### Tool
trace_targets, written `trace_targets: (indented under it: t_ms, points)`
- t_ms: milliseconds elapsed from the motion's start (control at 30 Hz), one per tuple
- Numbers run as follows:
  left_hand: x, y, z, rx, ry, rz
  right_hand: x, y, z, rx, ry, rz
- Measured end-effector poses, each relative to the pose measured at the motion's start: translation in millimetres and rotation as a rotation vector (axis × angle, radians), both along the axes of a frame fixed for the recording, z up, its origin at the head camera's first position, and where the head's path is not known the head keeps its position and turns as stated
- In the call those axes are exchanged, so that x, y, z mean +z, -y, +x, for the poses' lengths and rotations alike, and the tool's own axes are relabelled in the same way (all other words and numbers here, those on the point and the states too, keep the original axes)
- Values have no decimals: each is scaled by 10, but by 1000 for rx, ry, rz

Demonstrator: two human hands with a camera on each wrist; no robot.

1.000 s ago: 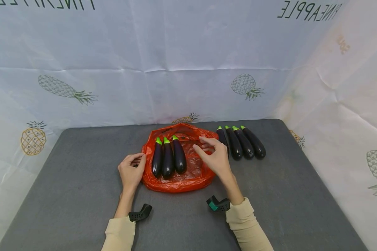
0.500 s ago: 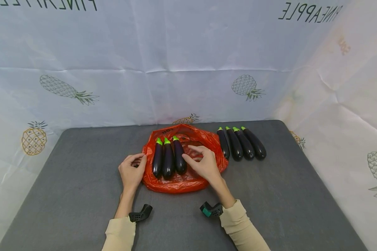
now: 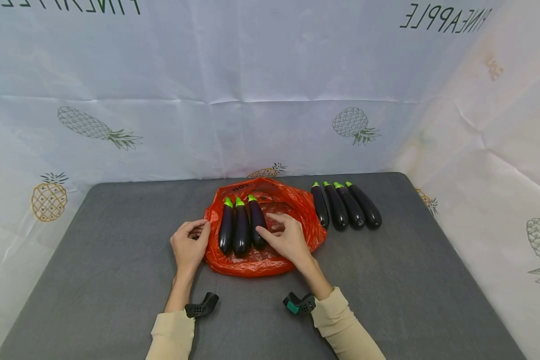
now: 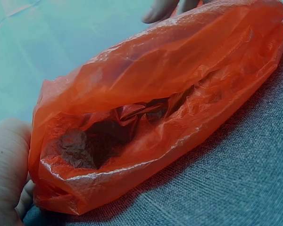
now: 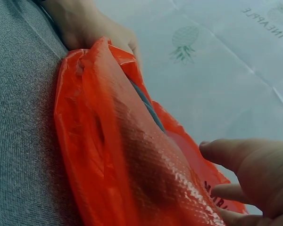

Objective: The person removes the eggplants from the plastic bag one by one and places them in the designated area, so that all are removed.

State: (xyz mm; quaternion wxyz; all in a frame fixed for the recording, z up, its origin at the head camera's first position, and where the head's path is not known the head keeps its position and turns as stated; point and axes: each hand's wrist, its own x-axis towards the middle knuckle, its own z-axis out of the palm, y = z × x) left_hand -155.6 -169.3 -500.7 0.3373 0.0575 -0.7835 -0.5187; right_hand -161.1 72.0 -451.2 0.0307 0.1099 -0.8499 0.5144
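A red plastic bag [image 3: 252, 269] lies open on the grey table, its rim rolled outward. Three dark purple eggplants with green tips sit side by side in its left half; the rightmost eggplant [image 3: 256, 216] is closest to my right hand [image 3: 289, 241]. That hand hovers over the bag's right half, thumb and fingers apart, the thumb at the eggplant's lower end; whether it touches cannot be told. My left hand [image 3: 190, 245] pinches the bag's left edge between thumb and fingers. In the left wrist view, the bag [image 4: 170, 61] hides the eggplants.
Right of the bag several more eggplants [image 3: 352, 206] lie in a row, the nearest one against the bag's edge. A white cloth [image 3: 270, 135] printed with pineapples hangs behind the table [image 3: 130, 270] and at its sides.
My right hand has moved left and slightly down, from the bag's right edge to beside the rightmost eggplant in the bag. The left hand has stayed on the bag's left edge.
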Motion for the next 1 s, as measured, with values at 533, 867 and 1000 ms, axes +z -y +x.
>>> trace_targets:
  t_ms: [533, 867, 1000]
  points:
    - [166, -65, 67, -19, -13, 16, -25, 61, 41, -7, 38, 45]
    - [202, -77, 86, -16, -10, 21, -88, 81, 37, -6, 65, 49]
    - [211, -80, 88, -11, -9, 18, -108, 83, 29, -6, 75, 45]
